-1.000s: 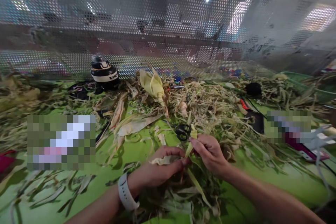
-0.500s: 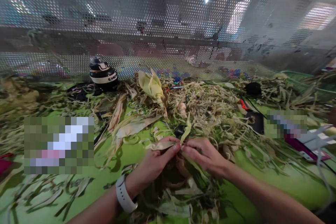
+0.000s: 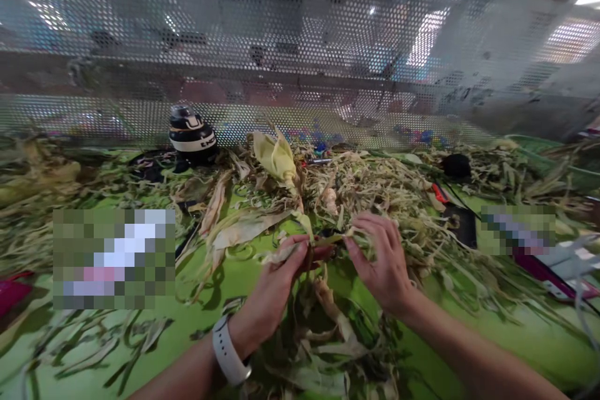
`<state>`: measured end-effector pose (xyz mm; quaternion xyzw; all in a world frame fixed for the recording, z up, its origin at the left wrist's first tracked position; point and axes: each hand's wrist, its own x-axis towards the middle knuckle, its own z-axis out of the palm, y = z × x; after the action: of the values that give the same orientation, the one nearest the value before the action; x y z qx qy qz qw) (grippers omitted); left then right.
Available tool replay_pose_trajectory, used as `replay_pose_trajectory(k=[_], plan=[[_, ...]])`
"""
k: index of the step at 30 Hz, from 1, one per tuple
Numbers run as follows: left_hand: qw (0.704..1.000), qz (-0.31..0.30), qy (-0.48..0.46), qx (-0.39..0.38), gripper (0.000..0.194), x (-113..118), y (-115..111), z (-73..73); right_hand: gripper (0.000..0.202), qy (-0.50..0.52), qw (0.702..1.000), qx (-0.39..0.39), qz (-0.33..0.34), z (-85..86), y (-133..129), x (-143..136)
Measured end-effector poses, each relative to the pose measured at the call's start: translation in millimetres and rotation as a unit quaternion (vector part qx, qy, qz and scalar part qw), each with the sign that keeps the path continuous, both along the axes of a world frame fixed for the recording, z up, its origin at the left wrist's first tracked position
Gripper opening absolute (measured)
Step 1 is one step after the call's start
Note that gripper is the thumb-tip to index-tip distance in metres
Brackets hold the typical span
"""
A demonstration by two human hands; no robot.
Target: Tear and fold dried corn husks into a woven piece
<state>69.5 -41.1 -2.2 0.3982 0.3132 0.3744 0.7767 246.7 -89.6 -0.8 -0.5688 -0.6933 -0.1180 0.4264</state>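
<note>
My left hand [image 3: 281,272], with a white band on its wrist, pinches pale husk strips [image 3: 304,225] above the green table [image 3: 197,281]. To its right, my right hand [image 3: 382,259] holds the other end of a thin yellow-green strip [image 3: 332,239] between thumb and fingers, its remaining fingers raised. This strip runs between both hands. Below them hang and lie more dry husk pieces [image 3: 328,356]. Just beyond the hands stands a bundle of pale yellow husk leaves [image 3: 275,156].
A black bottle [image 3: 193,137] stands at the back left before a perforated screen [image 3: 281,69]. Shredded husks [image 3: 389,184] cover much of the tabletop. At the right are a green basket [image 3: 539,150], a dark phone-like object [image 3: 459,225] and white cables.
My right hand has moved right and up, away from my left hand, drawing the strip out between them. The view has shifted slightly.
</note>
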Motion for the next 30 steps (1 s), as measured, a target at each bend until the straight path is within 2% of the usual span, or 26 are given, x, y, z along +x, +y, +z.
replay_pose_trajectory(k=[2,5,7,12,16,18,20,23,26,30], plan=[[0.998,-0.006,-0.045,-0.037,0.023,1,0,-7.8,0.025,-0.078,0.995,0.052,0.037,-1.3,-1,-1],[0.995,-0.002,-0.074,-0.062,0.021,3,-2,-13.4,0.029,-0.187,0.972,0.019,0.142,-3.7,-3,-9],[0.994,-0.003,-0.072,-0.08,0.021,3,-4,-12.9,0.025,-0.229,0.959,0.002,0.166,-4.5,-3,-15],[0.994,-0.022,-0.066,-0.079,0.024,4,-5,-7.1,0.018,-0.237,0.945,0.031,0.225,-0.9,-6,-22],[0.998,-0.001,0.009,-0.057,0.034,3,-1,-2.4,0.023,-0.216,0.931,0.036,0.291,0.8,-11,-21],[0.998,0.006,0.055,-0.008,0.034,2,0,0.7,0.019,-0.185,0.943,0.049,0.271,-0.5,-12,-20],[0.994,-0.004,0.09,0.055,0.028,0,1,4.0,0.016,-0.126,0.965,0.057,0.221,-2.5,-12,-19],[0.984,0.012,0.141,0.111,0.023,-4,-3,6.1,0.012,-0.011,0.988,0.03,0.148,-6.4,-9,-19],[0.96,0.038,0.231,0.156,0.028,-7,-7,5.3,0.01,0.09,0.99,-0.042,0.101,-11.4,-4,-19],[0.945,0.007,0.281,0.166,0.027,-11,-8,9.3,0.008,0.159,0.977,-0.115,0.082,-18.3,-1,-21]])
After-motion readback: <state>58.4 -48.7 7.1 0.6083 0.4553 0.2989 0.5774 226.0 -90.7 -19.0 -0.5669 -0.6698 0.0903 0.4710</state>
